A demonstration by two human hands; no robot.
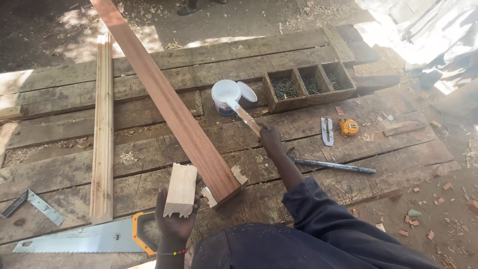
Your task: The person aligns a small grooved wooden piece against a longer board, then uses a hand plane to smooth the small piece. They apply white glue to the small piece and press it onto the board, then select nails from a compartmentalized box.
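The small moulded wood block (181, 190) sits upright in my left hand (174, 219), fingers wrapped snugly round its lower end, just above the near end of the long reddish board (169, 104) on the worktop (308, 134). My right hand (270, 139) is closed on a wooden stick (246, 117) whose tip, coated white, rests in the open white glue tub (225, 97), its lid (247, 91) beside it. I judge it best to load the stick lightly, wipe the excess on the rim, and spread thinly over the block's mating face, keeping my fingers off it. The handsaw (84, 239) lies beside my left hand.
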